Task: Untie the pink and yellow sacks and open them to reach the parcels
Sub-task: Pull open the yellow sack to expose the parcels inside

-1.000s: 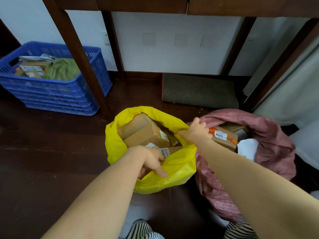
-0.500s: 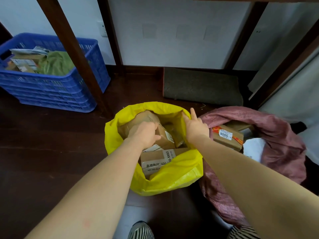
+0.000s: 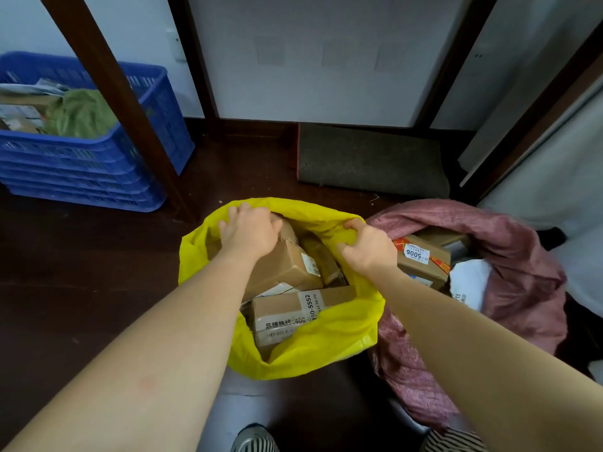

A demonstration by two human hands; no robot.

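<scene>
The yellow sack (image 3: 329,340) stands open on the dark floor in front of me, with several brown cardboard parcels (image 3: 287,269) showing inside. My left hand (image 3: 249,231) reaches across the mouth and grips the far left rim of the yellow sack. My right hand (image 3: 367,246) is closed on the sack's right rim. To the right, the pink sack (image 3: 528,282) also lies open, holding a taped box with a white label (image 3: 421,259) and a white bag (image 3: 470,282).
A blue plastic crate (image 3: 98,164) with parcels and green cloth stands at the far left behind a slanted dark wooden leg (image 3: 130,125). A grey mat (image 3: 372,161) lies against the wall. Striped slippers (image 3: 254,438) show at the bottom edge.
My left hand moved from the near rim, over the parcels, to the far left rim. My right hand shifted its grip on the right rim. The yellow sack's mouth is wider.
</scene>
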